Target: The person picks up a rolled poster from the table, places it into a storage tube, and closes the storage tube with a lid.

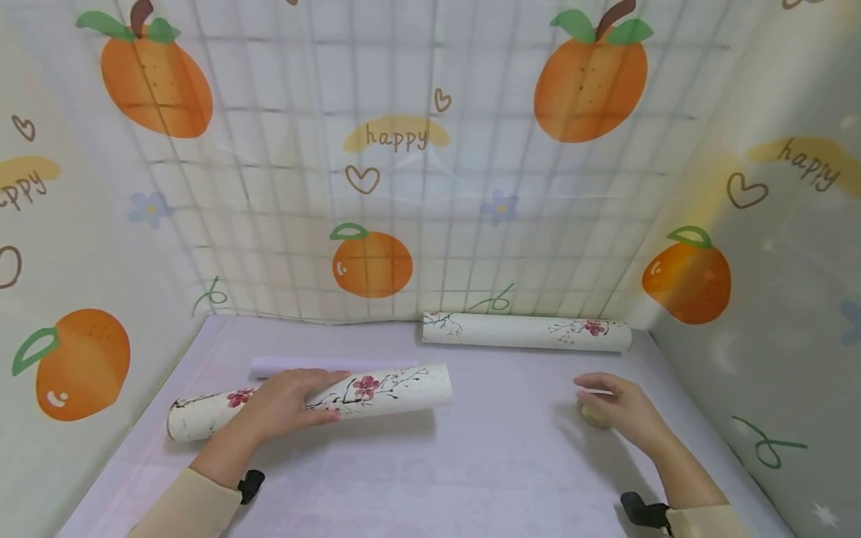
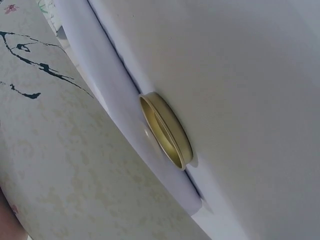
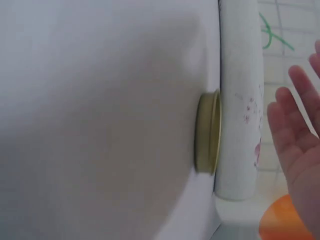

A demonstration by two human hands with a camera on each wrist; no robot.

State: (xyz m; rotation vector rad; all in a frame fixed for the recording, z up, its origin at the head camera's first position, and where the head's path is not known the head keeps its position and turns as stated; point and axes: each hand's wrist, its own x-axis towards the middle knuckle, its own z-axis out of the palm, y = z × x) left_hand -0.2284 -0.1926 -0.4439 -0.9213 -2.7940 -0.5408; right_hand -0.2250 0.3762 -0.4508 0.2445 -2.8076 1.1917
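My left hand [image 1: 285,403] grips a cream wallpaper roll [image 1: 397,392] printed with dark branches and pink blossoms, fingers over the top and thumb along the near side. The roll lies at a slant, its right end raised and casting a shadow below. Close up, its patterned surface [image 2: 75,165] fills the lower left of the left wrist view. On the right, my right hand [image 1: 625,411] is above a shallow round gold tin lid [image 1: 595,415], partly covering it in the head view. The fingers [image 3: 292,120] are extended, holding nothing. The gold lid [image 3: 206,135] sits on the table, hollow side up.
A second blossom-patterned roll [image 1: 518,332] lies along the back edge of the lavender-covered table [image 1: 471,478]. Behind the held roll is a plain lavender roll [image 1: 289,366]. Curtains printed with oranges [image 1: 373,265] enclose the back and both sides.
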